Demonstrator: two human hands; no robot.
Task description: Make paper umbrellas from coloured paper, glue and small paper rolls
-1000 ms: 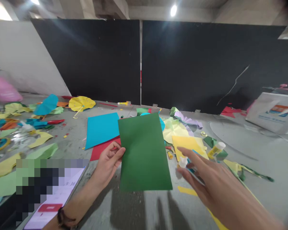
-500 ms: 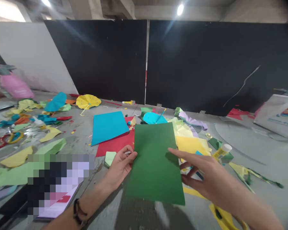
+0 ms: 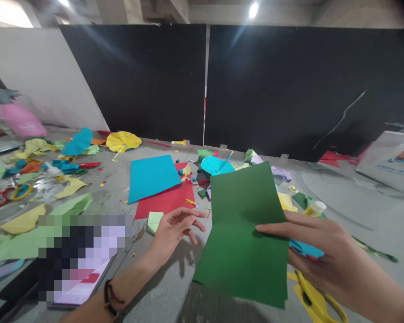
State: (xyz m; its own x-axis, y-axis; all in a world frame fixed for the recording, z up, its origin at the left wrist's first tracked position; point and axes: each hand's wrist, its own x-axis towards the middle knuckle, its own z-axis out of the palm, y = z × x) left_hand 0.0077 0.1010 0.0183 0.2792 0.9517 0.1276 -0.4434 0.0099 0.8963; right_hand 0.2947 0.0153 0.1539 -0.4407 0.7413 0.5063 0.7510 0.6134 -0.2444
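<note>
My right hand (image 3: 323, 246) grips the right edge of a dark green sheet of paper (image 3: 245, 251), thumb and fingers on its two sides. The sheet is held above the table, slightly bent across its middle, and a second layer shows at its lower right corner. My left hand (image 3: 178, 233) is just left of the sheet, apart from it, fingers spread and holding nothing. Beyond that hand lie a blue sheet (image 3: 153, 177) and a red sheet (image 3: 168, 202). A small light green piece of paper (image 3: 154, 222) is beside the left hand.
Yellow-handled scissors (image 3: 311, 296) lie below my right hand, and a glue stick (image 3: 314, 208) stands behind it. Paper umbrellas, one yellow (image 3: 123, 141) and one blue (image 3: 218, 166), sit farther back. Paper scraps (image 3: 70, 186) and a partly blurred-out phone (image 3: 84, 287) are at left.
The green sheet has moved right and tilted, now bent across its middle. My left hand has let go of its left edge and spread its fingers. My right hand has shifted right with the sheet.
</note>
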